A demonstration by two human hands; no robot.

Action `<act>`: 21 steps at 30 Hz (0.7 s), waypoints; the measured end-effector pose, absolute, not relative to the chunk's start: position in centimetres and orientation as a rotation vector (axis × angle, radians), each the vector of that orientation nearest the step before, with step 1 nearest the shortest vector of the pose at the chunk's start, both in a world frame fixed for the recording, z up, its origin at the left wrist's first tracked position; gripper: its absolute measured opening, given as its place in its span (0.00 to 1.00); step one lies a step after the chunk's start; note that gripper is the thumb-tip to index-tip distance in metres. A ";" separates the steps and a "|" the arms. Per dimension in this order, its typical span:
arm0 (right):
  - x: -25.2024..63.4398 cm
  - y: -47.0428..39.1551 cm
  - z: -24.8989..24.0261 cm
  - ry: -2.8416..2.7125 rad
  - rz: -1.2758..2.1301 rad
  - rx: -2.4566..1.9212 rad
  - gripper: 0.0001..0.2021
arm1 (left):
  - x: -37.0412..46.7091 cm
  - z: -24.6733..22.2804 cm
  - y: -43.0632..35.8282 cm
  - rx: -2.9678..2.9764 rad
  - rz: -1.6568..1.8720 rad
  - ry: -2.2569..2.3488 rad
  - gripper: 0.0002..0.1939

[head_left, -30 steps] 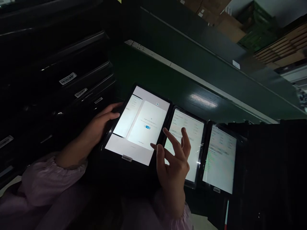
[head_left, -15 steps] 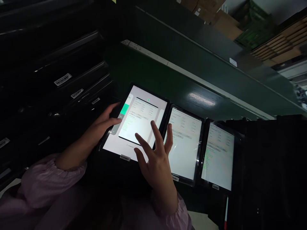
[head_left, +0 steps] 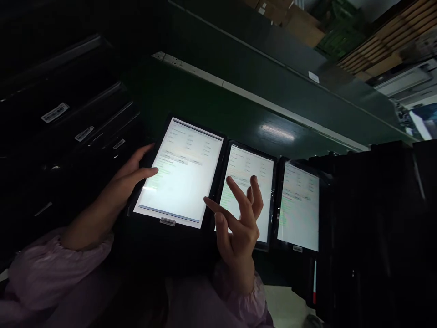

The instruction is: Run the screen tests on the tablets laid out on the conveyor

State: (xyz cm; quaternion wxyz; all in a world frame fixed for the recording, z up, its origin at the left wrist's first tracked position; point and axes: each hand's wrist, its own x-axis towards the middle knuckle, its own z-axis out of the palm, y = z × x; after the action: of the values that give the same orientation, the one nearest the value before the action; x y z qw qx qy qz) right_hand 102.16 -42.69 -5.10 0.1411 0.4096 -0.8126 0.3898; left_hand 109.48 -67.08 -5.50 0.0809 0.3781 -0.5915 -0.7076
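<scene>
Three lit tablets stand side by side in the dark. My left hand (head_left: 131, 175) grips the left edge of the nearest, left tablet (head_left: 182, 175), thumb on its bezel. That screen shows a white page with rows of small text. My right hand (head_left: 239, 218) hovers with fingers spread, holding nothing, in front of the gap between the left tablet and the middle tablet (head_left: 247, 182). The right tablet (head_left: 298, 205) shows a similar white page with green text. Both my sleeves are pale pink.
Stacked black tablets with white barcode labels (head_left: 54, 112) fill the left side. A dark green shelf (head_left: 239, 114) with a pale rail runs behind the tablets. Black cases (head_left: 372, 228) rise at the right. Cardboard boxes (head_left: 293, 20) and wooden slats sit far back.
The left tablet's screen went from a card view to a full white page of text. My right hand lifted off that screen and drew back to the right. The view shifted slightly.
</scene>
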 end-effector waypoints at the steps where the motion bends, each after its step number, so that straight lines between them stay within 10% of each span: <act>1: 102.1 -42.5 -5.2 -2.333 1.146 1.176 0.14 | 109.4 -5.3 -66.9 1.116 -2.122 -1.767 0.36; 21: 102.1 -33.1 -7.5 -2.320 0.883 1.000 0.14 | 111.4 -3.0 -68.7 0.683 -1.695 -2.899 0.67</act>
State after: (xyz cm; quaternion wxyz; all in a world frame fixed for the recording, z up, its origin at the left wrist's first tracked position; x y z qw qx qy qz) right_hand 102.07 -33.08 -7.53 0.2306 0.3638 -0.8435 0.3209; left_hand 111.43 -68.70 -3.01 -0.1423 0.1971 -0.8374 -0.4895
